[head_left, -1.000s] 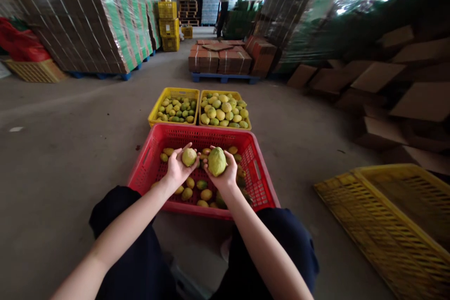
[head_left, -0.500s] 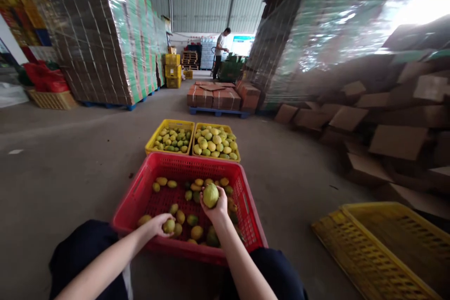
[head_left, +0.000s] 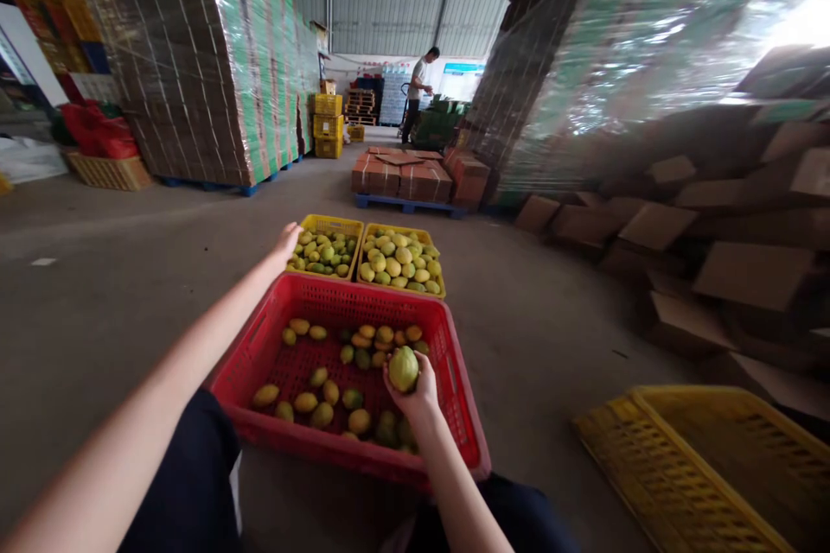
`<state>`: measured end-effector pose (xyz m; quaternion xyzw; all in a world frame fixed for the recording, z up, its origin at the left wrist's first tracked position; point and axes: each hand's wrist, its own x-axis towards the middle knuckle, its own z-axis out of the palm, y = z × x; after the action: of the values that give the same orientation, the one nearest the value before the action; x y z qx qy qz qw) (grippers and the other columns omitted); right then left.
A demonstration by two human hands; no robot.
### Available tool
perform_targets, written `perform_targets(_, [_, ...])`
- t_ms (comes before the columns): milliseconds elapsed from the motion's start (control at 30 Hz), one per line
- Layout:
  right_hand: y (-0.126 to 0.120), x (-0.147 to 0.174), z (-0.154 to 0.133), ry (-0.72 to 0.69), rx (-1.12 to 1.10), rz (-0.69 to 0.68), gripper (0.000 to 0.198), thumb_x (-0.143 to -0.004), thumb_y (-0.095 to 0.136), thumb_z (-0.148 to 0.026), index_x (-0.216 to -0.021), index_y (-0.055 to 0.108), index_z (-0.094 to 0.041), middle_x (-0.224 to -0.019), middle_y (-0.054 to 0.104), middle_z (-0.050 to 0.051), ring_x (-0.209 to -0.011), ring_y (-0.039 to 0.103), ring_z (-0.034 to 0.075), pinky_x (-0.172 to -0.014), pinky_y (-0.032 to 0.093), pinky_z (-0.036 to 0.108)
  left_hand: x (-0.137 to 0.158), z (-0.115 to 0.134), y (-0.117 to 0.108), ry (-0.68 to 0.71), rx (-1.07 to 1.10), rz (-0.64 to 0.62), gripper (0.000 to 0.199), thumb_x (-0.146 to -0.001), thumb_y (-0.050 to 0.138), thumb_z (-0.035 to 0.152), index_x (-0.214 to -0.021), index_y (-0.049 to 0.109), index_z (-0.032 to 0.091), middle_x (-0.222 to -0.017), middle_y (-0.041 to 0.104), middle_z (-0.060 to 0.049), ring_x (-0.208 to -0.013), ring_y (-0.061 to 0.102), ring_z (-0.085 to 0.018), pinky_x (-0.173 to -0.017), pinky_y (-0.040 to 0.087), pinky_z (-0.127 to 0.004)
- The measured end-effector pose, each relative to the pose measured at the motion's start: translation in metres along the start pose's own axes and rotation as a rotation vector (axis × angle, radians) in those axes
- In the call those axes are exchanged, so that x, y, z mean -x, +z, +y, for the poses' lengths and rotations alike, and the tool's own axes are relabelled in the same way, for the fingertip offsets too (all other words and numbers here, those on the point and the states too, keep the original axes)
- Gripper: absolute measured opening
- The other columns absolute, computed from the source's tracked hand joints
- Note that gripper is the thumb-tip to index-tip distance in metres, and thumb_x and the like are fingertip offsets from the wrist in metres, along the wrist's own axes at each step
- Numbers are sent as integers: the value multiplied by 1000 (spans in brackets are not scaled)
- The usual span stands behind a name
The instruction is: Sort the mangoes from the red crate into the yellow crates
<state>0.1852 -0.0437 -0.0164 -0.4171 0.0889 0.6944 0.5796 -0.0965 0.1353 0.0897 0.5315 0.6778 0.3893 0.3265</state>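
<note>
My right hand (head_left: 415,389) is closed around a large, round yellow-green fruit (head_left: 404,369), held above the right side of a red plastic crate (head_left: 373,458). Inside that crate lie several smaller oval fruits (head_left: 305,403), yellow to green, with bare floor showing between them. My left arm reaches far forward, and my left hand (head_left: 290,239) is at the left rim of the left yellow crate (head_left: 330,223), which holds many similar fruits. Its fingers are mostly hidden, so whether anything is in them is unclear. Alongside stands the right yellow crate (head_left: 443,287), heaped with larger yellow-green fruits (head_left: 403,256).
An angled yellow crate (head_left: 700,467) sits at the lower right. Loose cardboard boxes (head_left: 752,276) are piled on the right. Behind the fruit crates is a blue pallet (head_left: 408,206) with flat cartons (head_left: 402,177). Wrapped stacks rise on both sides. A person (head_left: 418,95) stands far back.
My left hand has left the red crate, where it held a small fruit, and moved forward to the left yellow crate. The right hand still holds its fruit.
</note>
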Motion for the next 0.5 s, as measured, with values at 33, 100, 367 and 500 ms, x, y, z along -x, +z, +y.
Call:
perform_targets(33, [-1,0,-1,0,1,8,15,-88,47,-28,-78,56,-21,-56,66,0,-52,64,16,-53,55,28,-2,-5,-9,6,-40,22,43,-94,38,33,-135,46,22,-137,52,-10,-132,42,-25,-97,46,-38])
perform_targets(100, [-5,-1,-1,2,13,42,14,-87,49,-28,-78,56,-21,-55,65,-1,-53,63,16,-54,55,29,4,-30,-21,-2,-148,14,44,-90,40,30,-131,49,17,-138,53,-11,-131,44,-23,-99,43,-33])
perform_targets(367, [-34,-4,4,43,86,173,9,-85,52,-29,-78,53,-22,-56,60,-2,-56,60,16,-62,56,34,45,-168,-25,-199,-646,-184,51,-82,44,30,-113,58,-8,-121,60,-32,-115,58,-37,-89,47,-40])
perform_targets(500, [-47,-12,-9,104,174,212,11,-83,51,-30,-78,49,-21,-59,61,2,-57,61,17,-60,55,31,53,-205,-11,-192,-783,-205,68,-81,43,31,-131,40,-14,-135,44,-41,-117,57,-43,-92,45,-48])
